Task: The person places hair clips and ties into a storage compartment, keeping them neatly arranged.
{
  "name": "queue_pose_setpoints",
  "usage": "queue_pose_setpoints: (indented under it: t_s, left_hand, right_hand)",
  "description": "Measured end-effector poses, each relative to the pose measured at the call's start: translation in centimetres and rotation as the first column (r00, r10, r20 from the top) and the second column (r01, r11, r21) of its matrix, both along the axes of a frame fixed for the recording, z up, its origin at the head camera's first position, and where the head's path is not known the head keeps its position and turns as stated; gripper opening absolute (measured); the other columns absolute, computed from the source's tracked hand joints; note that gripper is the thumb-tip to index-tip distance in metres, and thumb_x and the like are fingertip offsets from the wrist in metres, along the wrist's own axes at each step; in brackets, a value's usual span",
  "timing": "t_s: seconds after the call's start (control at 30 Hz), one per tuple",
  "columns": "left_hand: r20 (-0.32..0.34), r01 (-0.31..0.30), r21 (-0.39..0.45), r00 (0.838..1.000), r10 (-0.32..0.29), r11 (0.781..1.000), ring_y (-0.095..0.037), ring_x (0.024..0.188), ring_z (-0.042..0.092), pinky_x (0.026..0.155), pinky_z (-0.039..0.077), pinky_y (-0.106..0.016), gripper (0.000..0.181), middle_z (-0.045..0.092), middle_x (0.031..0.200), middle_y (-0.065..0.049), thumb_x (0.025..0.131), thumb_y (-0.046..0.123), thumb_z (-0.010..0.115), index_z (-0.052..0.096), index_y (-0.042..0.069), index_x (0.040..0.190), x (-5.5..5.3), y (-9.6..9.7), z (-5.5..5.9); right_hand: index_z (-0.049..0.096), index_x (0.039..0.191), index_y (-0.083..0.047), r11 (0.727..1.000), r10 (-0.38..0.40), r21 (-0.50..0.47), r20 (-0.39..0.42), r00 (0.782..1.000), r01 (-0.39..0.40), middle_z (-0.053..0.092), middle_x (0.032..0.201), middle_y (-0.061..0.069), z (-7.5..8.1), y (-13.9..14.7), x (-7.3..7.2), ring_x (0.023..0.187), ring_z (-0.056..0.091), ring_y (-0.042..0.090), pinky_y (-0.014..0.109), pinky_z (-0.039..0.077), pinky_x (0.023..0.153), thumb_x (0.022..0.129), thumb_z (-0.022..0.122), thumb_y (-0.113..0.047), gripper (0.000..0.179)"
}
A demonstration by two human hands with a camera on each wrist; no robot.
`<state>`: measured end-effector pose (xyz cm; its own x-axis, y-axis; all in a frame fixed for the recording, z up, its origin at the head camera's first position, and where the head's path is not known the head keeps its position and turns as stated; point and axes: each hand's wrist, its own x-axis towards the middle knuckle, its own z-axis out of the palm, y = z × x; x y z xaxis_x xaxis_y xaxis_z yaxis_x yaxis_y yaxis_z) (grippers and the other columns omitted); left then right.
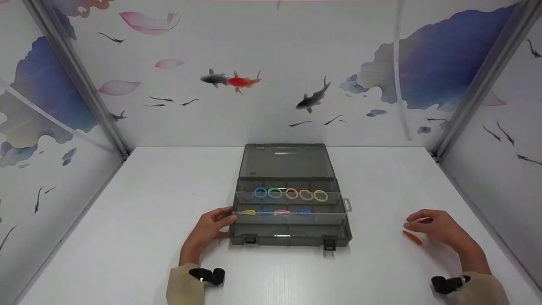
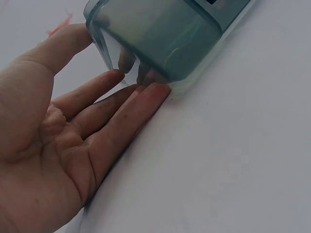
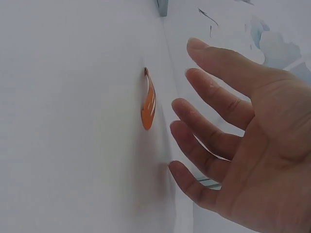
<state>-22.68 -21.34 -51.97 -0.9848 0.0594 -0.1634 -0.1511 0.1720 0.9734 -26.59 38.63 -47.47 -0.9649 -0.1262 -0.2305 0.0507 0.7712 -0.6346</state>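
Note:
A dark translucent organizer box (image 1: 290,241) stands on the table, its lid (image 1: 286,163) tipped back. Coloured rings lie in its back row, among them a green ring (image 1: 275,193) and a yellow ring (image 1: 320,195). Flat clips, such as a pink hair clip (image 1: 281,212), fill part of the middle row. My left hand (image 1: 209,226) touches the box's left side with nearly straight fingers, thumb up by the rim. An orange hair clip (image 3: 148,104) lies on the table to the right. Close over it, my right hand (image 1: 438,228) holds nothing, its fingers loosely bent and spread.
The white table (image 1: 372,182) is bounded by printed panels at the back and both sides. Two latches, including a black latch (image 1: 329,244), stick out at the box's front edge. A grey hanger tab (image 1: 347,205) juts from its right side.

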Motion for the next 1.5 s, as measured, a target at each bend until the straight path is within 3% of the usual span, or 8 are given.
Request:
queue_pose_setpoints:
  t_s: [0.2,0.43,0.73,0.97,1.5]
  left_hand:
    - [-0.004,-0.018,0.007,1.0,0.018,1.0,-0.033,0.135,0.053,0.097,0.056,-0.045,0.063,0.054,0.146,-0.02,0.094,0.034,0.072,0.051,0.004,0.145,0.0,0.1,0.0]
    - [-0.006,-0.015,0.017,1.0,0.015,1.0,-0.033,0.134,0.053,0.096,0.057,-0.045,0.065,0.053,0.148,-0.02,0.093,0.035,0.072,0.05,0.004,0.145,0.1,0.0,0.2]
    - [-0.007,-0.006,0.007,1.0,0.006,1.0,-0.033,0.134,0.053,0.095,0.057,-0.045,0.066,0.052,0.148,-0.02,0.093,0.036,0.072,0.05,0.004,0.146,0.1,0.0,0.3]
    - [-0.008,-0.008,0.002,1.0,0.008,1.0,-0.034,0.135,0.053,0.097,0.056,-0.046,0.066,0.053,0.147,-0.02,0.093,0.037,0.072,0.05,0.004,0.146,0.1,0.0,0.3]
    - [-0.01,-0.016,-0.022,1.0,0.016,1.0,-0.031,0.132,0.055,0.097,0.056,-0.044,0.065,0.055,0.146,-0.019,0.092,0.038,0.072,0.052,0.006,0.145,0.0,0.1,-0.1]
  right_hand:
    - [0.069,0.117,-0.003,1.0,0.026,0.012,0.007,1.0,-0.027,0.063,0.126,0.023,-0.1,0.7,0.1,0.108,0.061,0.028,0.03,0.049,0.076,0.088,0.075,-0.047,0.053]
    - [0.071,0.112,-0.003,0.996,0.084,0.032,0.002,0.996,-0.084,0.067,0.112,0.012,-0.3,1.2,0.1,0.092,0.056,0.013,0.027,0.05,0.072,0.087,0.078,-0.034,0.041]
    - [0.071,0.11,-0.004,0.991,0.104,0.082,0.011,0.995,-0.105,0.064,0.113,0.014,-0.4,1.1,0.1,0.095,0.051,0.02,0.03,0.045,0.075,0.081,0.084,-0.033,0.043]
    - [0.072,0.103,-0.004,0.991,0.117,0.068,-0.014,0.993,-0.116,0.066,0.106,0.009,-0.5,0.9,0.4,0.091,0.051,0.016,0.027,0.044,0.075,0.081,0.083,-0.025,0.032]
    - [0.075,0.099,-0.007,0.999,0.009,0.047,0.077,0.997,-0.013,0.069,0.103,0.006,-0.6,0.7,0.3,0.092,0.055,0.02,0.029,0.047,0.074,0.082,0.082,-0.028,0.028]
